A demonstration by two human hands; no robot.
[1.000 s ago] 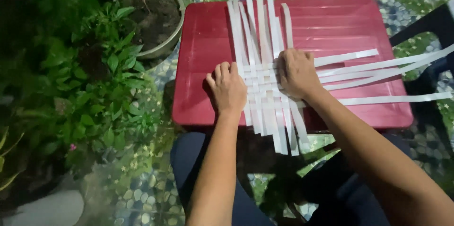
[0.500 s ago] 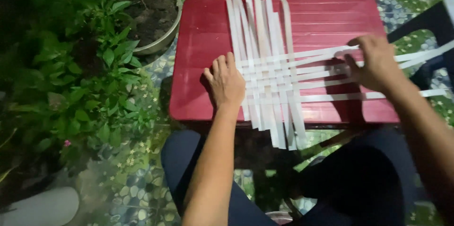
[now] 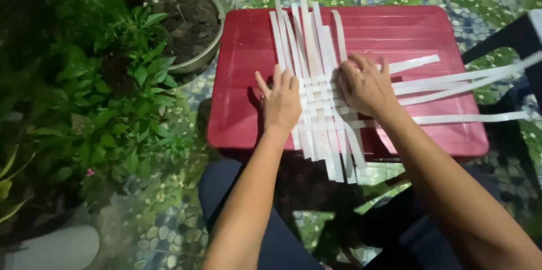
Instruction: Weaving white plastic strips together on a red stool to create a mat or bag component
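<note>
Pressing flat on the woven patch, the left hand (image 3: 280,102) is lying open, fingers spread, on the left side of the white strips (image 3: 316,86), gripping nothing. The right hand (image 3: 367,86) is resting open on the right side of the patch, palm down, nothing pinched. The weave is sitting near the middle of the red plastic table (image 3: 248,49), with long ends running past its near edge and off its right edge. Judging by that, only a small crossed area is woven; most strip length is left loose. Compared with half a second ago, the right hand has come back from the strip ends near the right edge.
</note>
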